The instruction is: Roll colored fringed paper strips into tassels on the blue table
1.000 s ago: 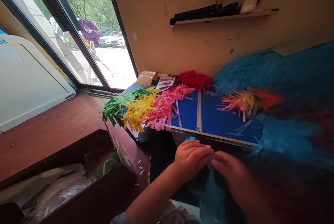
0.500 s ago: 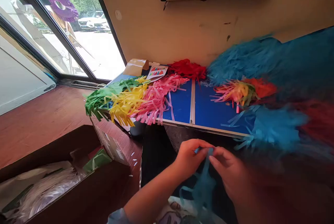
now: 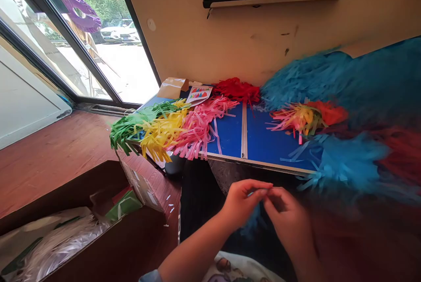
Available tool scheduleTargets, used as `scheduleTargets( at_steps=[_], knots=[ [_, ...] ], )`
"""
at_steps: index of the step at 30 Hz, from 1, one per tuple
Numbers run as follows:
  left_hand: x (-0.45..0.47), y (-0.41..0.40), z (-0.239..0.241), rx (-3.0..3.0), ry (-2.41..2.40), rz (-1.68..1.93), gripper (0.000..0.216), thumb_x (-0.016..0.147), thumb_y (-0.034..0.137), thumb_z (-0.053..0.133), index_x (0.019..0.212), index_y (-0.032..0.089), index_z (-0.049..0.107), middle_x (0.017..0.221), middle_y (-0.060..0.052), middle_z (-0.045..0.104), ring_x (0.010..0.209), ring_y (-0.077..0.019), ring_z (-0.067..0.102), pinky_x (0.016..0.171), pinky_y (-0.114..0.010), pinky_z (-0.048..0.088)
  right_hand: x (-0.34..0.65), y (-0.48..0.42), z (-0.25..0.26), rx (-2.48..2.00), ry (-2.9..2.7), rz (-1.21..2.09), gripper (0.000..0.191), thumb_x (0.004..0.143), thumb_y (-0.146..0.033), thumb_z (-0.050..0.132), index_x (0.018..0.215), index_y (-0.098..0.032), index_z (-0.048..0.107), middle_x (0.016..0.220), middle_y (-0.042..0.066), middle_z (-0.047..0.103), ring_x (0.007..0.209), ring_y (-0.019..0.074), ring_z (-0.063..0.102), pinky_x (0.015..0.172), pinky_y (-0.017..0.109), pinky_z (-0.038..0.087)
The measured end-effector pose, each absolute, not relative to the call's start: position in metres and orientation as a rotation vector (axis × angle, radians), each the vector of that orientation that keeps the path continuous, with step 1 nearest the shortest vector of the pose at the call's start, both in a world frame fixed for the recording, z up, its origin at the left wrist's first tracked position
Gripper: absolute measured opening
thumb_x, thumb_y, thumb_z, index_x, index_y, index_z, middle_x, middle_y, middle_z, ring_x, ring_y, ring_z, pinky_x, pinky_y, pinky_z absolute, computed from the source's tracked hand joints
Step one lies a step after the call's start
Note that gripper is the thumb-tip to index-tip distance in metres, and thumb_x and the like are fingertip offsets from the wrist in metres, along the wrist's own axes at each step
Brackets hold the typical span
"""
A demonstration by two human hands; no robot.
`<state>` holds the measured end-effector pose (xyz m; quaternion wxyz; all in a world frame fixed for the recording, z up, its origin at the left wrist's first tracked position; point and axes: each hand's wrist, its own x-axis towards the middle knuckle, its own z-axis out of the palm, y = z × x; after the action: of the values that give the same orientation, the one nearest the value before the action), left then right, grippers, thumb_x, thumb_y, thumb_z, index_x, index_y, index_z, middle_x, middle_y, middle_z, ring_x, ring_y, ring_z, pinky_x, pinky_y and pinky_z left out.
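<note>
My left hand (image 3: 242, 201) and my right hand (image 3: 287, 212) meet fingertip to fingertip above my lap, just in front of the table's near edge. Both are closed in a pinch on a blue paper tassel (image 3: 253, 223). Its fringe hangs blurred below and behind my fingers, and the pinched top is mostly hidden. To the right, loose blue fringed paper (image 3: 348, 163) hangs over the table edge near my right hand. A bunch of mixed pink, yellow and orange tassels (image 3: 304, 117) lies beyond it.
On the blue table (image 3: 226, 130) lie green (image 3: 126, 126), yellow (image 3: 164, 130), pink (image 3: 197, 128) and red tassels (image 3: 238, 89), plus a printed card (image 3: 200, 93). A large blue fringe heap (image 3: 305, 76) stands back right. An open cardboard box (image 3: 141, 229) sits at lower left.
The blue tassel below my hands has swung back and up; less of its fringe shows now. My hands stay pinched together in nearly the same place. The view has shifted slightly.
</note>
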<state>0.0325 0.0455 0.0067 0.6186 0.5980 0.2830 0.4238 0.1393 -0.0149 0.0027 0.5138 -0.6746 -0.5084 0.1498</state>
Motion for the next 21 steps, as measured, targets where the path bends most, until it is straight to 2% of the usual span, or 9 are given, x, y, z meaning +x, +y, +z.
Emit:
scheduleTargets(
  at_steps=[3, 5, 10, 13, 16, 18, 21],
  knots=[
    [0.029, 0.044, 0.002, 1.646, 0.727, 1.093, 0.017, 0.082, 0.026, 0.055, 0.088, 0.019, 0.069, 0.087, -0.005, 0.072, 0.086, -0.0174, 0.066, 0.081, -0.029, 0.051, 0.140, -0.016, 0.003, -1.540, -1.249, 0.198, 0.011, 0.078, -0.031, 0.055, 0.079, -0.021, 0.060, 0.077, 0.003, 0.062, 0.073, 0.0163, 0.059, 0.067, 0.028, 0.049],
    [0.025, 0.044, -0.002, 1.842, 0.759, 1.154, 0.019, 0.083, 0.025, 0.053, 0.097, 0.020, 0.066, 0.086, -0.004, 0.072, 0.087, -0.0173, 0.065, 0.085, -0.031, 0.050, 0.143, -0.016, 0.007, -1.496, -1.320, 0.141, 0.010, 0.080, -0.030, 0.054, 0.082, -0.022, 0.061, 0.081, 0.003, 0.061, 0.076, 0.0159, 0.059, 0.069, 0.027, 0.050],
    [0.018, 0.051, -0.012, 2.293, 0.621, 1.134, 0.045, 0.085, 0.018, 0.048, 0.128, 0.021, 0.037, 0.084, -0.002, 0.071, 0.079, -0.0162, 0.066, 0.083, -0.035, 0.051, 0.155, -0.014, 0.017, -1.477, -1.601, 0.170, 0.016, 0.084, -0.031, 0.051, 0.077, -0.024, 0.064, 0.073, 0.000, 0.059, 0.066, 0.0121, 0.058, 0.058, 0.022, 0.048],
    [0.020, 0.055, -0.017, 2.436, 0.576, 1.131, 0.055, 0.085, 0.015, 0.046, 0.134, 0.023, 0.023, 0.083, -0.001, 0.071, 0.076, -0.0163, 0.067, 0.076, -0.033, 0.052, 0.158, -0.013, 0.017, -1.476, -1.704, 0.174, 0.021, 0.086, -0.031, 0.047, 0.075, -0.024, 0.063, 0.070, 0.000, 0.059, 0.065, 0.0129, 0.057, 0.058, 0.024, 0.047],
    [0.024, 0.058, -0.021, 2.412, 0.594, 1.101, 0.061, 0.084, 0.014, 0.047, 0.135, 0.025, 0.017, 0.081, 0.000, 0.070, 0.074, -0.0159, 0.067, 0.072, -0.031, 0.054, 0.159, -0.012, 0.013, -1.502, -1.649, 0.131, 0.026, 0.088, -0.034, 0.044, 0.073, -0.023, 0.062, 0.070, 0.001, 0.061, 0.066, 0.0141, 0.056, 0.060, 0.026, 0.047],
    [0.028, 0.059, -0.023, 2.377, 0.571, 1.057, 0.065, 0.083, 0.013, 0.049, 0.136, 0.027, 0.015, 0.088, -0.001, 0.070, 0.071, -0.0149, 0.066, 0.068, -0.029, 0.054, 0.161, -0.011, 0.010, -1.522, -1.556, 0.177, 0.027, 0.087, -0.036, 0.045, 0.072, -0.023, 0.062, 0.071, 0.001, 0.061, 0.067, 0.0141, 0.057, 0.060, 0.025, 0.047],
    [0.031, 0.061, -0.025, 2.320, 0.500, 1.004, 0.068, 0.082, 0.012, 0.050, 0.137, 0.030, 0.014, 0.111, -0.006, 0.065, 0.069, -0.0124, 0.066, 0.066, -0.027, 0.055, 0.166, -0.012, 0.006, -1.572, -1.419, 0.348, 0.025, 0.084, -0.038, 0.048, 0.072, -0.023, 0.063, 0.073, 0.002, 0.062, 0.067, 0.0142, 0.058, 0.057, 0.024, 0.047]
  ],
)
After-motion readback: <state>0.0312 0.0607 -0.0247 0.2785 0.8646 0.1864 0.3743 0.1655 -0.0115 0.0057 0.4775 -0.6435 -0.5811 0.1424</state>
